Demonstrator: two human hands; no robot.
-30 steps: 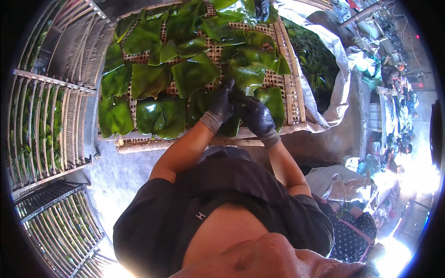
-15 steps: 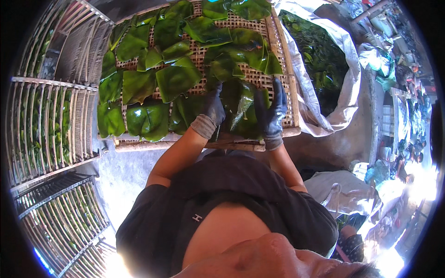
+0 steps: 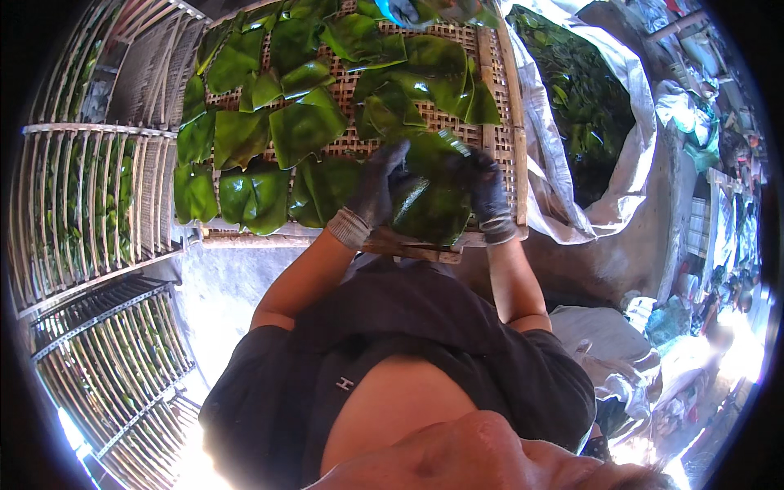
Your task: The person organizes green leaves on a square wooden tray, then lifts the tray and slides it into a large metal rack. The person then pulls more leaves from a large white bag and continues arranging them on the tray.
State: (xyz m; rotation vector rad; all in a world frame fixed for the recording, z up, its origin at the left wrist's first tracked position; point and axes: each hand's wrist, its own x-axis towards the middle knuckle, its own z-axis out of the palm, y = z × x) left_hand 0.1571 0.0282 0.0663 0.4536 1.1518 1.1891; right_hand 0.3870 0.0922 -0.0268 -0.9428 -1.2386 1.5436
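Note:
A wide, wet, glossy dark-green sheet (image 3: 429, 192), leaf-like or seaweed-like, is spread between my two hands at the near right part of a woven bamboo tray (image 3: 343, 90). My left hand (image 3: 376, 186), in a dark glove with a pale cuff, is closed at the sheet's left edge. At its right edge my right hand (image 3: 492, 196), gloved the same way, has its fingers curled in; the fingertips are partly hidden. Similar green pieces, such as a squarish sheet (image 3: 306, 126), lie over the tray, some overlapping.
To the right, a white sack (image 3: 543, 139) stands open with dark-green leaves (image 3: 576, 98) inside. Slatted bamboo racks (image 3: 90, 220) holding green pieces line the left side. Another person's blue-gloved hand (image 3: 400, 11) reaches over the tray's far edge. A covered bundle (image 3: 608, 351) lies at lower right.
My hands have closed from a flatter, straighter pose onto the sheet's sides. The right hand shifted slightly right, and the sheet now looks more spread. The blue-gloved hand shows more at the far edge.

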